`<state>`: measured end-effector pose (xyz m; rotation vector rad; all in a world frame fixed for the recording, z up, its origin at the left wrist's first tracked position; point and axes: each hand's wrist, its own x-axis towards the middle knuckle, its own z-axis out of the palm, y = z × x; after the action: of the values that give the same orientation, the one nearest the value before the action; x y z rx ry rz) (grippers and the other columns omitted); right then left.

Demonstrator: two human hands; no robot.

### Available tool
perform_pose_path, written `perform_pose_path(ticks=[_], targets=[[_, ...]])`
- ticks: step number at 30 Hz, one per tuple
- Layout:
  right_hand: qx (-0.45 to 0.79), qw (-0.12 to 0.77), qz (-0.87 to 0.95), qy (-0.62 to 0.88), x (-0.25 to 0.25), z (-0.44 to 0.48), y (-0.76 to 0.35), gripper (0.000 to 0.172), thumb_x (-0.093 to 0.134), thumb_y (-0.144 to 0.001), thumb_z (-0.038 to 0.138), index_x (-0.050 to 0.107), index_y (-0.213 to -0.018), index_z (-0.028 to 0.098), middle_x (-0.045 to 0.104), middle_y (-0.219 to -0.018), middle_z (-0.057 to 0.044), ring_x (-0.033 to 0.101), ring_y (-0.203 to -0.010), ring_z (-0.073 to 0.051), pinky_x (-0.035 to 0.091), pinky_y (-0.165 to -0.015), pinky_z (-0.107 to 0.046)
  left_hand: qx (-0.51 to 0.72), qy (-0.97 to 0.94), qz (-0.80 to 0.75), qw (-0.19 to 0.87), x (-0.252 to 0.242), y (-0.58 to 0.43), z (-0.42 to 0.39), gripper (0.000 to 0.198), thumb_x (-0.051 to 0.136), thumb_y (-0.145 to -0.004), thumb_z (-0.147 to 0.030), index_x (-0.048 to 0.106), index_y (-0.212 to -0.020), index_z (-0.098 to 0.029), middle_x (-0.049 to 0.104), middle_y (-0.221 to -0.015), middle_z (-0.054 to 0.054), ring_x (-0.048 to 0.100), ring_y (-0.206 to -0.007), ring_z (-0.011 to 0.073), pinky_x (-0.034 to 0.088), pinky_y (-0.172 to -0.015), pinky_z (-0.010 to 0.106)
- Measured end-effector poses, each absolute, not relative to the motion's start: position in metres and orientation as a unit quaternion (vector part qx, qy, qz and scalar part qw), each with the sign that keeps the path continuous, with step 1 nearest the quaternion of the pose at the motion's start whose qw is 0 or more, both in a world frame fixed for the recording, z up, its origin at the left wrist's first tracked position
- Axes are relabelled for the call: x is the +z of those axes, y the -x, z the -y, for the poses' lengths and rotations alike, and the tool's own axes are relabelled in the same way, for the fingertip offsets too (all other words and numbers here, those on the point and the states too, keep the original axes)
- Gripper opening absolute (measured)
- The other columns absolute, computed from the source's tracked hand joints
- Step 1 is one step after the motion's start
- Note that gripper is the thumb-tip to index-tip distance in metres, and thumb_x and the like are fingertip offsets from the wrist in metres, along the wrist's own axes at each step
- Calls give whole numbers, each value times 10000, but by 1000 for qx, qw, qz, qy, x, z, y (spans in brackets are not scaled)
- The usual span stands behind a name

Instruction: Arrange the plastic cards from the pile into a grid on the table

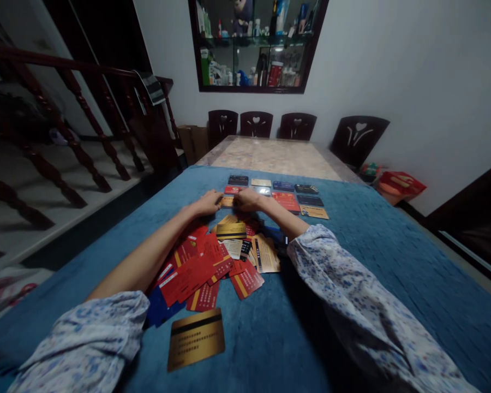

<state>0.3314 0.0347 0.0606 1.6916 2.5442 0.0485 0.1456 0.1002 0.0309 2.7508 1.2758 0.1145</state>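
Note:
An orange-gold card (228, 202) lies at the near end of the left column of sorted cards. My left hand (208, 203) pinches its left edge, and my right hand (249, 200) has closed fingers at its right edge, partly hiding it. Just beyond is a red card (233, 190). Closer to me spreads a loose, overlapping heap of red cards (192, 273), with a gold striped card (231, 231) on top and blue cards (161, 308) below. Apart from the heap, a single gold card (196, 338) lies nearest me.
Rows of cards include a dark card (238, 179), a blue card (283, 186), a larger red card (285, 202) and a yellow card (314, 212). A blue cloth (372, 262) covers the near part of the table (270, 153). Several dark chairs (256, 124) stand around the far end.

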Motion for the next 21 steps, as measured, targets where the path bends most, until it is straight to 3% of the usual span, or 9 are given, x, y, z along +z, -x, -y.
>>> perform_pose_path(ticks=[6,12,21], targets=[[51,-12,-839,-541,65,-22,-340,319,571,-946,207,728,-1207,112,676,-1254,-195,666,-1101,-253,474,-880,-281,47,-892,-449,40,35,-142,-82,509,517,-875,-217,537,-1383,-210,547,-1349,156,486,-1280,340,448,-1034,516],[16,-61,-859,-508,55,-7,-353,332,536,-914,78,756,-1151,151,737,-1170,-124,645,-1103,-228,440,-906,-289,105,-894,-435,30,35,-138,-65,398,473,-896,-167,617,-1265,-203,553,-1326,152,467,-1246,332,405,-1008,522],[-25,-123,-902,-413,22,1,-371,238,611,-892,86,765,-1053,167,749,-1168,-113,652,-1017,-222,433,-985,-402,121,-922,-368,28,26,-144,-41,380,463,-887,-124,699,-1174,-199,603,-1311,140,469,-1213,334,377,-974,532]])
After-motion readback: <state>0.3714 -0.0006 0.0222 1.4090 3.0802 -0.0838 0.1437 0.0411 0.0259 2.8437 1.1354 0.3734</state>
